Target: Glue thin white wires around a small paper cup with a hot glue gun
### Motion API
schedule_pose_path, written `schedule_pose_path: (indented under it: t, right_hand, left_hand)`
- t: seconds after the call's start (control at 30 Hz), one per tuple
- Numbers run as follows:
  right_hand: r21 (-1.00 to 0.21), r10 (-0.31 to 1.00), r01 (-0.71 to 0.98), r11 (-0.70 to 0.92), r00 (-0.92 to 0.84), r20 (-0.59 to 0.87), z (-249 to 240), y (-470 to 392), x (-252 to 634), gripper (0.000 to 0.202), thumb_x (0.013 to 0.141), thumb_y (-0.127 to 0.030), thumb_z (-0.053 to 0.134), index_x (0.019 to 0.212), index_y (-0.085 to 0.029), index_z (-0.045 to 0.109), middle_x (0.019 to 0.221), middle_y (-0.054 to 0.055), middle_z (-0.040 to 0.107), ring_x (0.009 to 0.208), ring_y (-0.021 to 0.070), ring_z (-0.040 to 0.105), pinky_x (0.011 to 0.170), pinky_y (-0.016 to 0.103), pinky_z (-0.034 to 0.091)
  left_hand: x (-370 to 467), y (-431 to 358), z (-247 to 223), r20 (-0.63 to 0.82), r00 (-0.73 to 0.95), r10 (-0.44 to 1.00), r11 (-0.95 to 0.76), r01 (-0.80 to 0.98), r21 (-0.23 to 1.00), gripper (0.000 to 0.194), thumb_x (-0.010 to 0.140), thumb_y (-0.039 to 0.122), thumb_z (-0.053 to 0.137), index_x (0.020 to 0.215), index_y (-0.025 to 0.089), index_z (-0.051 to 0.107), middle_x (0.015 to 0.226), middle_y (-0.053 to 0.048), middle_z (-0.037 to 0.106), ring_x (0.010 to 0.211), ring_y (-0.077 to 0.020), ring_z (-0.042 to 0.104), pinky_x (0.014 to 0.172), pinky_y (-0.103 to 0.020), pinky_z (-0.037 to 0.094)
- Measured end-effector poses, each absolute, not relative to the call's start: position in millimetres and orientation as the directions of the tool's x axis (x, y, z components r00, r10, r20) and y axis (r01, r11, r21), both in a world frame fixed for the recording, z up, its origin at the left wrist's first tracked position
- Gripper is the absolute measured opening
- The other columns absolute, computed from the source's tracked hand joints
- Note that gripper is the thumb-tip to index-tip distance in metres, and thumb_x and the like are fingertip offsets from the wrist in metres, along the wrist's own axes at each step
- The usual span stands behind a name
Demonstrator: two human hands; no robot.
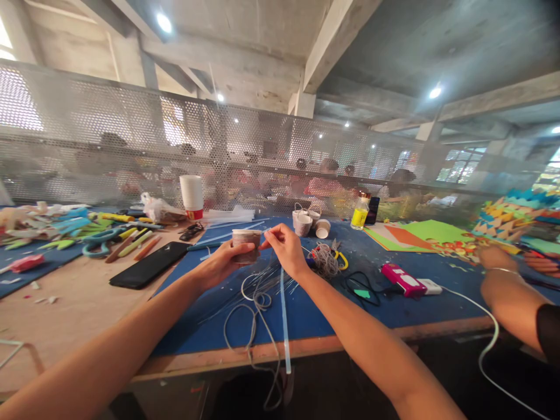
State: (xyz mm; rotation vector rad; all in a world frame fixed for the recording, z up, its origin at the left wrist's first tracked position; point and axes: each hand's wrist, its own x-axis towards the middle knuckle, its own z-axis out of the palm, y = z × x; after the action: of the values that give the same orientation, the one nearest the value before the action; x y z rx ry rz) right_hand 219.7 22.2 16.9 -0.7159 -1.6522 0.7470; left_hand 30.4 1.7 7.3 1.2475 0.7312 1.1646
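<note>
Cord: Because the loose grey cord (pixel 255 318) lies nearer than the cup and hangs over the table edge, its loops are best left slack and free of snags.
Strip: The pale strip (pixel 285 326) runs nearer than the cup, slightly to its right; it could catch the cord.
Cup: The cup (pixel 251 256) is held above the blue mat (pixel 315 318), between both hands. Fine fingerwork at its rim calls for a steady hold with light pressure, as thin walls may dent.
Left hand: The left hand (pixel 227 261) is clamped around the cup's left side, thumb across the front.
Right hand: The right hand (pixel 286 249) has thumb and fingertips pinched together just beside the cup's right rim; whether they hold a thread, I cannot tell.
Tangle: A cord tangle (pixel 326 259) lies right of the cup, beside yellow-handled scissors (pixel 342 261).
Spare cups: Farther than the cup, to its right, stand the spare cups (pixel 303 224), one tipped over.
</note>
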Motion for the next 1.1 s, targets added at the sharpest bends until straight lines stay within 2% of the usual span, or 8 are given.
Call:
schedule_pose_path:
  t: [0.73, 1.1]
  right_hand:
    - [-0.800, 0.803, 0.111, 0.590, -0.180, 0.568, 21.7, 18.0, 220.9, 0.019, 0.091, -0.040, 0.061, 0.084, -0.023, 0.056, 0.067, -0.002, 0.072, 0.069, 0.0173, 0.072, 0.072, 0.029, 0.052]
    - [-0.804, 0.805, 0.103, 0.586, -0.182, 0.564, 20.9, 19.7, 220.2, 0.017, 0.090, -0.036, 0.061, 0.081, -0.023, 0.057, 0.065, -0.003, 0.071, 0.068, 0.0175, 0.073, 0.071, 0.028, 0.053]
  left_hand:
    - [32.2, -3.1, 11.2, 0.137, 0.308, 0.941, -0.050, -0.274, 0.960, 0.036, 0.080, 0.030, 0.078, 0.114, 0.019, 0.076, 0.107, -0.011, 0.077, 0.092, -0.0232, 0.070, 0.086, -0.034, 0.051]
    - [30.6, -0.4, 9.0, 0.138, 0.342, 0.929, -0.030, -0.304, 0.952, 0.035, 0.082, 0.027, 0.077, 0.115, 0.017, 0.075, 0.107, -0.010, 0.078, 0.093, -0.0206, 0.070, 0.088, -0.030, 0.052]
